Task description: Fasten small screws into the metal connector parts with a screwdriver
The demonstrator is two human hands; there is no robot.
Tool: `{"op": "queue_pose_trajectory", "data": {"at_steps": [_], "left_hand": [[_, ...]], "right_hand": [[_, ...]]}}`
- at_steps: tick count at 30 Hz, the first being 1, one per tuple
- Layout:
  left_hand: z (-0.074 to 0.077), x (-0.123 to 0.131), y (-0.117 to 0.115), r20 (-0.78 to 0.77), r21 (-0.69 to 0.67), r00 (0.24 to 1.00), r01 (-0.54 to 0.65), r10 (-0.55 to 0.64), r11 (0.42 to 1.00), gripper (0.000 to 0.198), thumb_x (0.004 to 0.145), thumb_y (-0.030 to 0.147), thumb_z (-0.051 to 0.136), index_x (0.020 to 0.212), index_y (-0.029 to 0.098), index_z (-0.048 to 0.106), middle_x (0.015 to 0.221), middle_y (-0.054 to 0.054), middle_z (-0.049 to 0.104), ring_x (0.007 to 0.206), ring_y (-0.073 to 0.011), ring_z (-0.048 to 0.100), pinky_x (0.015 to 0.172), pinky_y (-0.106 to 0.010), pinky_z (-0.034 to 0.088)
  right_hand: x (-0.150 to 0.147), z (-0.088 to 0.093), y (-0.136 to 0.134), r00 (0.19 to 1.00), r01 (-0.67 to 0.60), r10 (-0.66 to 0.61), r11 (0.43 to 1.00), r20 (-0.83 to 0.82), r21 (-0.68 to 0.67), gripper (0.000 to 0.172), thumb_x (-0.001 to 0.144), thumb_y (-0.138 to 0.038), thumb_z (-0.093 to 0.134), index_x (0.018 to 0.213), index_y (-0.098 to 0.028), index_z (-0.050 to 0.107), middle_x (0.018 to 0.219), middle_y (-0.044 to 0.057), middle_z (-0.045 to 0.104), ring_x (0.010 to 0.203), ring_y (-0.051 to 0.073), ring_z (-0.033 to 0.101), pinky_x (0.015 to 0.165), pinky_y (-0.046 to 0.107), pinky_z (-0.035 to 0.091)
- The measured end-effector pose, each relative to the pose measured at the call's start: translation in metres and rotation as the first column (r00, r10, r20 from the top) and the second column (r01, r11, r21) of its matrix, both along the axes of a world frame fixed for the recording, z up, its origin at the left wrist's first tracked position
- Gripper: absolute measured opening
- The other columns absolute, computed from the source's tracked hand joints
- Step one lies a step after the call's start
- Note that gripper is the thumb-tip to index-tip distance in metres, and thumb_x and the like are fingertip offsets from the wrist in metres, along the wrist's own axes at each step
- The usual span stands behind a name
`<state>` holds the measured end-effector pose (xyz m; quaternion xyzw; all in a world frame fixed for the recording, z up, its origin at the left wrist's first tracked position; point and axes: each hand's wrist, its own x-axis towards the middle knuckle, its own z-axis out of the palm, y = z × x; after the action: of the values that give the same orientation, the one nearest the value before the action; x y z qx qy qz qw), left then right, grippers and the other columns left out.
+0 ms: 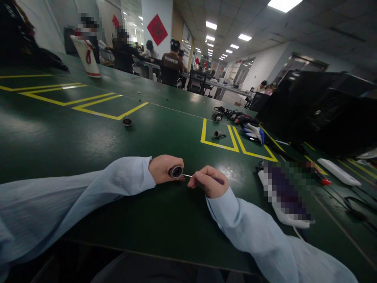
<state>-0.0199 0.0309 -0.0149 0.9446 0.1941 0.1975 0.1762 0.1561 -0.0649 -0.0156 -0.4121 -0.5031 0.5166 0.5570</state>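
Connector (176,171): in the left grip, above the near part of the counter (171,135), its round end turned toward the head view, probably so its inside can be seen.
Left grip (163,169): clamped on the connector's body, seemingly to steady it against the tool.
Tool (187,175): thin shaft pointing sideways at the connector's rim; whether it touches or enters, I cannot tell.
Right grip (211,181): closed round the tool's handle, thumb and finger near the shaft, likely for fine control.
Cap (127,122): on the counter beside a corner of yellow tape (134,111), perhaps set aside there for reach.
Plug (218,134): lying within another taped frame, which seems to mark its place.
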Motion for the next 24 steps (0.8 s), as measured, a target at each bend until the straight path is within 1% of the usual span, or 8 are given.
{"op": "queue_pose_trajectory", "data": {"at_steps": [3,7,9,12,15,18,21,24], "left_hand": [[0.002,0.001,-0.001,0.047,-0.041,0.999,-0.022,0.024,0.999,0.02,0.075,0.032,0.062,0.072,0.015,0.051,0.063,0.002,0.054,0.056,-0.0097,0.051,0.052,-0.019,0.038],[0.005,0.001,-0.004,0.109,-0.086,0.993,-0.041,0.051,0.995,0.019,0.075,0.03,0.061,0.07,0.015,0.05,0.062,0.003,0.053,0.054,-0.0084,0.05,0.051,-0.018,0.038],[0.006,0.001,-0.005,0.127,-0.095,0.99,-0.054,0.066,0.994,0.019,0.075,0.029,0.061,0.071,0.015,0.05,0.062,0.003,0.053,0.054,-0.0082,0.05,0.05,-0.018,0.038],[0.006,0.0,-0.006,0.115,-0.087,0.99,-0.074,0.084,0.993,0.02,0.075,0.031,0.061,0.069,0.015,0.05,0.061,0.003,0.053,0.053,-0.008,0.05,0.049,-0.018,0.037],[0.004,-0.001,-0.005,0.07,-0.036,0.993,-0.089,0.091,0.995,0.022,0.076,0.034,0.058,0.068,0.015,0.051,0.059,0.002,0.053,0.052,-0.0087,0.049,0.049,-0.018,0.035],[0.001,-0.002,-0.002,0.026,0.031,0.997,-0.075,0.074,0.997,0.022,0.077,0.036,0.056,0.069,0.015,0.052,0.06,0.001,0.055,0.054,-0.0101,0.05,0.051,-0.02,0.036],[-0.001,-0.003,-0.001,-0.005,0.059,1.0,-0.019,0.019,0.998,0.02,0.075,0.034,0.058,0.07,0.016,0.052,0.061,0.001,0.056,0.056,-0.0111,0.051,0.053,-0.021,0.037],[0.0,-0.002,-0.002,0.046,-0.008,0.999,0.003,-0.002,1.0,0.021,0.074,0.034,0.06,0.069,0.016,0.051,0.06,0.002,0.054,0.054,-0.0098,0.05,0.051,-0.019,0.036]], "right_hand": [[0.001,-0.006,0.008,0.962,-0.102,0.065,0.986,-0.265,-0.129,0.013,0.069,-0.027,0.066,0.061,-0.018,0.06,0.057,-0.001,0.068,0.052,0.012,0.06,0.056,0.026,0.048],[-0.001,-0.007,0.007,0.955,-0.096,0.067,0.992,-0.288,-0.086,0.012,0.071,-0.028,0.065,0.064,-0.019,0.061,0.06,0.0,0.069,0.056,0.013,0.061,0.058,0.026,0.048],[-0.002,-0.003,0.002,0.985,-0.009,0.012,1.0,-0.169,0.015,0.013,0.073,-0.027,0.063,0.063,-0.019,0.06,0.061,0.0,0.068,0.058,0.013,0.061,0.06,0.028,0.048],[-0.003,0.003,-0.007,0.976,0.106,-0.141,0.973,0.164,0.206,0.014,0.077,-0.027,0.058,0.067,-0.019,0.062,0.064,0.001,0.067,0.061,0.014,0.06,0.062,0.029,0.047],[-0.005,0.008,-0.014,0.898,0.08,-0.209,0.942,0.387,0.325,0.016,0.079,-0.026,0.054,0.071,-0.018,0.065,0.067,0.003,0.066,0.066,0.015,0.059,0.061,0.028,0.045],[-0.006,0.009,-0.016,0.891,0.029,-0.172,0.945,0.42,0.327,0.016,0.079,-0.026,0.054,0.071,-0.017,0.065,0.067,0.003,0.066,0.067,0.015,0.059,0.06,0.027,0.045],[-0.005,0.004,-0.01,0.956,0.011,-0.071,0.978,0.284,0.209,0.016,0.077,-0.027,0.058,0.064,-0.018,0.062,0.062,0.002,0.066,0.061,0.014,0.06,0.06,0.028,0.046],[-0.002,-0.002,-0.001,0.996,-0.058,0.059,0.998,-0.062,0.02,0.017,0.072,-0.029,0.064,0.06,-0.018,0.058,0.059,0.0,0.068,0.055,0.013,0.061,0.058,0.027,0.048]]}}
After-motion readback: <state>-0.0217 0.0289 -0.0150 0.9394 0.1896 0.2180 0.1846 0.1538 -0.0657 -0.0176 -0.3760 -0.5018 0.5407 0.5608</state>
